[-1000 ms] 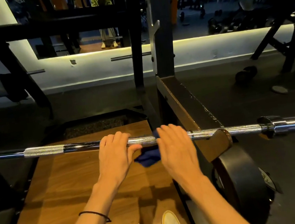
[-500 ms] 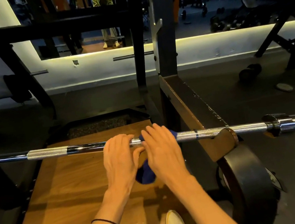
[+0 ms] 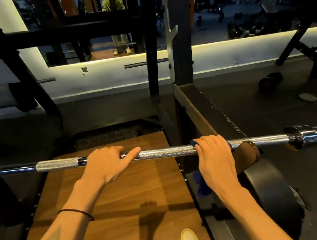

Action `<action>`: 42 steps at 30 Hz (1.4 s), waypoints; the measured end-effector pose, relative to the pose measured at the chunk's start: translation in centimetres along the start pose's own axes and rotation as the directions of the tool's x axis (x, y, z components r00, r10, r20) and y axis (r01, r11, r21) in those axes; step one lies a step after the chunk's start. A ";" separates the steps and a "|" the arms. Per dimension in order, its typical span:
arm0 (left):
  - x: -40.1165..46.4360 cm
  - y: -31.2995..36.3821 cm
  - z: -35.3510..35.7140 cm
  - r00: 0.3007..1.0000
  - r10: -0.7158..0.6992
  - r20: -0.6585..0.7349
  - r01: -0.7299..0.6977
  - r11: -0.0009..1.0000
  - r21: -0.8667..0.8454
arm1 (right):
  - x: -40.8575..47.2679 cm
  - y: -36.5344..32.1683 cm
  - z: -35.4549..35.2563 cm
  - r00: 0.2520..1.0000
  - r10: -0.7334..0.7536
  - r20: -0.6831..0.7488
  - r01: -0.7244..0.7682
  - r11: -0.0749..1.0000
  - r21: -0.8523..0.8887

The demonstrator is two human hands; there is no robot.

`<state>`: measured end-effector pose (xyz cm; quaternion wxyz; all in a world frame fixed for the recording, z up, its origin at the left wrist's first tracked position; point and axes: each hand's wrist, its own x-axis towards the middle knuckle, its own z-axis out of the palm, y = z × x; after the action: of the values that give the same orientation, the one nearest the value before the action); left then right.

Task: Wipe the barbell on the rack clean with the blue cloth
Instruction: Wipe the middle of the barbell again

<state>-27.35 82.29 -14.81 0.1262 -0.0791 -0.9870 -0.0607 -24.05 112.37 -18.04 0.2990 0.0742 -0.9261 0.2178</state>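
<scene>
Rack: black steel frame, upright at 12 o'clock of the hands; its support arm runs from that upright down toward the right hand.
Platform: wooden floor panel under both forearms, at 6 o'clock of the bar.
Barbell: lies across the view, long axis running 9 o'clock to 3 o'clock, resting in the brown cradle at the right; sleeve collar further out at 3 o'clock.
Key relation: bare knurled shaft lies between the two hands, at 9 o'clock of the cloth hand; judged, the next pass runs along the bar's axis, and the right hand is the nearer one to the cradle end.
Left hand: draped over the bar, fingers curled over the top, thumb stretched out along the shaft toward 3 o'clock; holds no cloth, steadies only.
Right hand: closed around the bar with the cloth trapped under palm and fingers.
Blue cloth: wrapped on the bar under the right hand, touching the cradle side; loose tail hangs at 6 o'clock.
Change from half a second ago: hands were touching near mid-shaft; now they are well apart, the cloth hand shifted toward 3 o'clock up to the cradle, the left hand roughly in place.
</scene>
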 end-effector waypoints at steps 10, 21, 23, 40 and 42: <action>-0.9 0.1 0.3 0.997 -0.010 -0.082 0.005 0.998 -0.060 | 0.7 -8.3 3.2 0.993 0.037 0.112 -0.028 0.997 -0.076; -2.1 0.7 1.5 0.983 0.014 -0.183 -0.011 1.000 0.019 | -1.0 -3.4 1.4 0.961 -0.204 0.188 0.226 0.969 -0.100; -2.1 0.7 1.7 0.986 0.014 -0.169 -0.006 0.999 0.045 | -1.1 -2.5 0.8 0.987 -0.065 0.147 0.086 0.986 -0.143; -2.4 1.3 1.1 0.998 -0.023 -0.054 0.029 0.993 0.112 | -1.4 -6.1 1.1 0.944 -0.174 0.280 0.209 0.973 -0.098; -2.5 1.3 1.1 0.998 -0.023 -0.065 0.030 0.994 0.106 | -1.6 -4.3 0.4 0.971 -0.047 0.236 0.080 0.988 -0.133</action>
<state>-25.03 83.39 -16.41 0.1609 -0.0570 -0.9852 -0.0120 -21.80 108.38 -17.69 0.2000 0.1074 -0.9650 0.1314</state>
